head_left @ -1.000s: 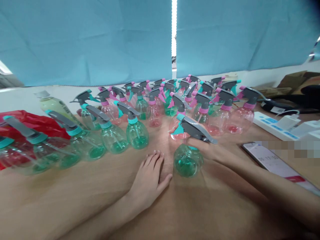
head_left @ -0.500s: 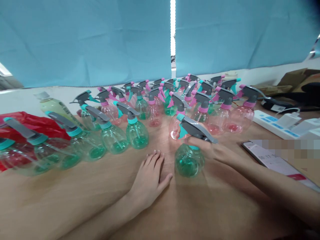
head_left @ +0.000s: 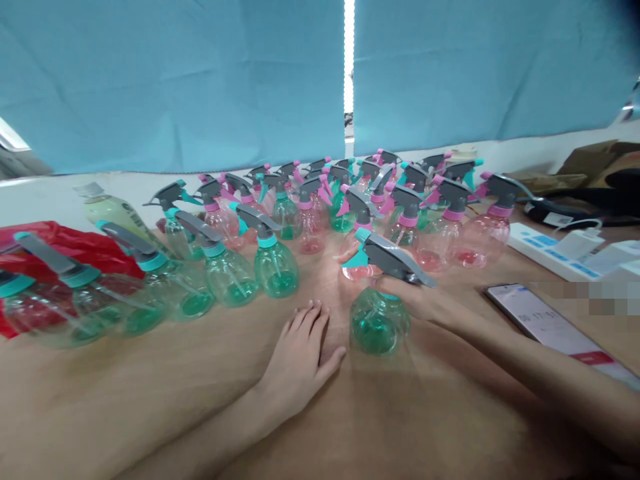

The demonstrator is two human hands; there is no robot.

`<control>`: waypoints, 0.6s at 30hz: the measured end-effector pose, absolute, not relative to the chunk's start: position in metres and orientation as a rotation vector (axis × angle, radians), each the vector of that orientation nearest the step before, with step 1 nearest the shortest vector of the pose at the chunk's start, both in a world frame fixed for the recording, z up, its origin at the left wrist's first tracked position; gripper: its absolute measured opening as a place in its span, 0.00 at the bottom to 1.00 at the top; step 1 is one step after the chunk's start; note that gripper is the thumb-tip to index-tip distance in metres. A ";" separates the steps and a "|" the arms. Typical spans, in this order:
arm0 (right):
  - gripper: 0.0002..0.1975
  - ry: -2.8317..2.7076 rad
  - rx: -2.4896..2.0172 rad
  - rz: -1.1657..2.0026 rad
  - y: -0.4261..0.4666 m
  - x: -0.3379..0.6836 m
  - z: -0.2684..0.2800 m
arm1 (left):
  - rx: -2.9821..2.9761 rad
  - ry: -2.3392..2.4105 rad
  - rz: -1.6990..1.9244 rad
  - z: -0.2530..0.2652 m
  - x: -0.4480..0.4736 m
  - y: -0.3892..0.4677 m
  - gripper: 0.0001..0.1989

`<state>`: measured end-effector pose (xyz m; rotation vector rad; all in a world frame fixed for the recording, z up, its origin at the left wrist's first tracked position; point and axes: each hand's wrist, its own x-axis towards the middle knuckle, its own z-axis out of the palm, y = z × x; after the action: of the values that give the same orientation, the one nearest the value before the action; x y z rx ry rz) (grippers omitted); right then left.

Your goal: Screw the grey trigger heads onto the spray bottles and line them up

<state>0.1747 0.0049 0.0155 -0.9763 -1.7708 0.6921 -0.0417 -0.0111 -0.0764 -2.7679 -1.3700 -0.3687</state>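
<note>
A green spray bottle [head_left: 379,323] with a grey head and turquoise nozzle and trigger stands on the table before me. My right hand [head_left: 407,293] is closed around its neck, under the grey spray head [head_left: 395,259]. Some of its fingers show by the trigger at the left; the rest are hidden behind the head and neck. Green colour gathers at the bottom of this bottle. To its left, my left hand [head_left: 303,350] lies flat on the table, palm down, fingers stretched out and holding nothing.
Several green spray bottles [head_left: 277,270] form a row at the left. Pink ones [head_left: 483,233] and more green ones crowd the back. A phone [head_left: 555,327] showing a timer and a white power strip [head_left: 550,250] lie at the right. A red plastic bag [head_left: 65,243] is behind the left row.
The visible fingers of my right hand by the trigger have straightened a little to the left. My left hand and the held bottle have hardly moved; the view has shifted slightly.
</note>
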 end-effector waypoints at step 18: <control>0.14 -1.792 -0.973 0.814 0.006 0.175 0.018 | -2.757 -1.366 -0.267 -0.073 -0.040 -0.012 0.29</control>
<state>0.1748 0.0060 0.0182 -0.9728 -1.7915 0.8140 -0.0395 -0.0120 -0.0725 -2.7567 -1.3656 -0.2667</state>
